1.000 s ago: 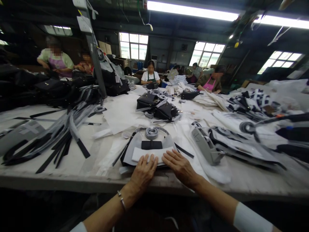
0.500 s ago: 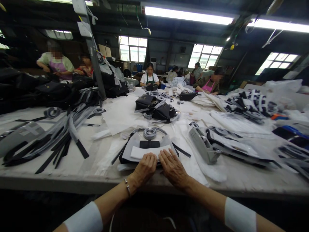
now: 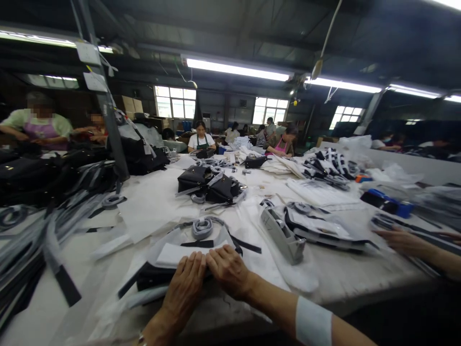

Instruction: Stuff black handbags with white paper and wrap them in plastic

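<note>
A black bag [image 3: 153, 275] lies on the table in front of me, with a folded white sheet [image 3: 171, 253] laid over its near part. My left hand [image 3: 187, 283] bends its fingers, held together, over the sheet's near edge. Right beside it my right hand [image 3: 228, 271] is closed on the same edge, its fingers curled. How far the thumbs reach under is hidden. At the bag's far side sits a coiled strap [image 3: 201, 228] in clear wrapping. A black strap end [image 3: 247, 244] sticks out to the right.
Black bags [image 3: 207, 185] lie further back. A grey stapler-like tool [image 3: 283, 233] and another wrapped bag [image 3: 324, 226] are to the right. Wrapped straps [image 3: 63, 240] cover the left side. A co-worker's hand [image 3: 406, 240] works at the right. Other people sit across the table.
The view has swung right, so the table's things appear further left. My right hand's fingers have gone from flat to curled over the sheet's edge. A co-worker's hands now show at right.
</note>
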`<action>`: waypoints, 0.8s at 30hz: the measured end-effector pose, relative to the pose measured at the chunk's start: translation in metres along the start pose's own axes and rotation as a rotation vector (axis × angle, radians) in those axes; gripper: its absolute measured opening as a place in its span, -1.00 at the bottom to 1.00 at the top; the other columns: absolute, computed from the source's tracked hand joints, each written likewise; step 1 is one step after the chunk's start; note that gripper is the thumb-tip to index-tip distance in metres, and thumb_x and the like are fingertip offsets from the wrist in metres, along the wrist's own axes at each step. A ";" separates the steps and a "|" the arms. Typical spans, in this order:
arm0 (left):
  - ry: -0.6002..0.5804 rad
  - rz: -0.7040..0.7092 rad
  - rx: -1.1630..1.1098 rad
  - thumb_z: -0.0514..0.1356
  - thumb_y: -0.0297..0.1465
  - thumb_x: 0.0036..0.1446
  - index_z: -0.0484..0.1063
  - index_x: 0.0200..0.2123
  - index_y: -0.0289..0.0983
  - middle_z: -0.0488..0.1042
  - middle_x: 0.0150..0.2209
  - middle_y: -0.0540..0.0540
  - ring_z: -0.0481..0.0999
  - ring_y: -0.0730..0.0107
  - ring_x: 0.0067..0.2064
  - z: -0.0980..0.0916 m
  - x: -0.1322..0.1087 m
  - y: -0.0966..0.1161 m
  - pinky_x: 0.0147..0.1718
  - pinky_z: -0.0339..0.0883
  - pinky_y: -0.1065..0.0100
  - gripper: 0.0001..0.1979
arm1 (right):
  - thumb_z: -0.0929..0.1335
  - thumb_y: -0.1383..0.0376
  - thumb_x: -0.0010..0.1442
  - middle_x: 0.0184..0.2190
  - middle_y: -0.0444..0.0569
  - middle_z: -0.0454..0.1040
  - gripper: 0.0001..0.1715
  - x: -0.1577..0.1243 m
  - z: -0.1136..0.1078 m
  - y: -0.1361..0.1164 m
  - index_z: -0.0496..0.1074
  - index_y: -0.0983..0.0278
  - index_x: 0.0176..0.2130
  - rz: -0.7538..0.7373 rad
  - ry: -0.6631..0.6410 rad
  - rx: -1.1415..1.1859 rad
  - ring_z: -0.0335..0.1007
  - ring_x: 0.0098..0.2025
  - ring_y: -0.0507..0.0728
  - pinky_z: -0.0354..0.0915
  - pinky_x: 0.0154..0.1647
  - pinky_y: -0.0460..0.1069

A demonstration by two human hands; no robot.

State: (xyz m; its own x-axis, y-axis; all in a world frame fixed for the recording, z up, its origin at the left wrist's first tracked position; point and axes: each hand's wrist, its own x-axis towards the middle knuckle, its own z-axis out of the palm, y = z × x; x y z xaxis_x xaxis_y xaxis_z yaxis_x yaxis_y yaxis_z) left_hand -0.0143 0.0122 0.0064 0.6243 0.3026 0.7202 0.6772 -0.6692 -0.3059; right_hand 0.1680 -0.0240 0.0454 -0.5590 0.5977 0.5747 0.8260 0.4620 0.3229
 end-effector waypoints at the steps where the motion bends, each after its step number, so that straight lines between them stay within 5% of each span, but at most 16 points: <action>1: 0.027 -0.033 -0.003 -0.06 -0.60 0.19 0.39 0.06 -0.36 0.53 -0.01 -0.25 0.50 0.13 0.05 0.003 -0.003 0.000 0.14 0.20 0.07 -0.58 | 0.20 0.48 0.34 -0.29 0.06 0.51 -0.81 0.003 0.001 -0.003 0.37 0.36 -0.15 0.004 -0.006 0.007 0.42 -0.26 0.20 0.30 -0.18 0.10; 5: 0.041 0.052 -0.030 -0.06 -0.62 0.25 0.36 0.10 -0.30 0.55 -0.01 -0.18 0.52 0.24 0.03 0.000 -0.011 -0.011 0.09 0.26 0.20 -0.58 | 0.23 0.44 0.33 -0.26 0.04 0.53 -0.84 0.006 -0.010 -0.013 0.37 0.33 -0.12 0.048 0.028 0.099 0.45 -0.25 0.18 0.32 -0.15 0.08; 9: 0.049 0.062 -0.091 -0.07 -0.63 0.24 0.36 0.12 -0.26 0.57 -0.02 -0.15 0.55 0.28 -0.01 -0.021 -0.016 -0.032 0.05 0.31 0.27 -0.54 | 0.26 0.37 0.35 -0.09 -0.05 0.57 -0.77 -0.009 -0.047 0.009 0.40 0.21 -0.02 0.062 0.235 0.355 0.45 -0.03 0.15 0.25 0.17 0.11; 12: 0.023 -0.053 -0.133 -0.10 -0.66 0.14 0.34 0.15 -0.25 0.55 0.00 -0.14 0.55 0.28 0.00 -0.032 -0.021 -0.047 0.06 0.32 0.26 -0.45 | 0.26 0.41 0.34 -0.14 0.00 0.57 -0.75 -0.033 -0.058 0.052 0.43 0.17 -0.05 0.412 0.475 0.364 0.48 -0.05 0.18 0.34 0.07 0.12; 14: 0.014 -0.125 -0.142 -0.06 -0.64 0.10 0.33 0.15 -0.23 0.55 0.01 -0.12 0.55 0.26 -0.01 -0.035 -0.025 -0.056 0.05 0.34 0.26 -0.45 | 0.28 0.40 0.34 -0.24 0.02 0.57 -0.81 -0.050 -0.046 0.082 0.45 0.20 -0.12 0.630 0.527 0.317 0.51 -0.17 0.18 0.41 -0.11 0.06; 16: 0.016 -0.185 -0.140 -0.01 -0.58 0.12 0.33 0.15 -0.19 0.55 0.01 -0.09 0.56 0.24 -0.03 -0.034 -0.029 -0.064 0.02 0.37 0.25 -0.48 | 0.26 0.42 0.32 -0.26 0.03 0.58 -0.78 -0.060 -0.023 0.104 0.47 0.22 -0.13 0.648 0.396 0.279 0.51 -0.21 0.17 0.43 -0.17 0.04; 21: 0.001 -0.161 -0.152 0.00 -0.53 0.16 0.29 0.19 -0.19 0.55 0.02 -0.09 0.57 0.23 -0.03 -0.029 -0.032 -0.070 -0.02 0.39 0.27 -0.49 | 0.29 0.54 0.14 0.10 0.12 0.47 -0.46 -0.046 0.037 0.120 0.45 0.25 0.09 0.351 -0.270 0.062 0.40 0.05 0.25 0.35 -0.02 0.12; 24: -0.002 -0.157 -0.155 0.00 -0.52 0.19 0.28 0.20 -0.19 0.55 0.01 -0.09 0.58 0.23 -0.04 -0.030 -0.031 -0.069 0.00 0.38 0.27 -0.50 | 0.39 0.46 0.12 -0.18 0.12 0.59 -0.78 -0.029 0.054 0.127 0.57 0.27 -0.22 0.270 -0.411 0.041 0.44 -0.13 0.25 0.34 -0.10 0.12</action>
State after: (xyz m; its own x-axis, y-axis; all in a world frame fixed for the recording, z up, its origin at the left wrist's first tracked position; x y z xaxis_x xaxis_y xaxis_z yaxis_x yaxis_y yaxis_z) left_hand -0.0923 0.0282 0.0238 0.5167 0.4127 0.7501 0.6985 -0.7098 -0.0906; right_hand 0.2852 0.0533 0.0292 -0.3149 0.9048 0.2866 0.9463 0.2759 0.1688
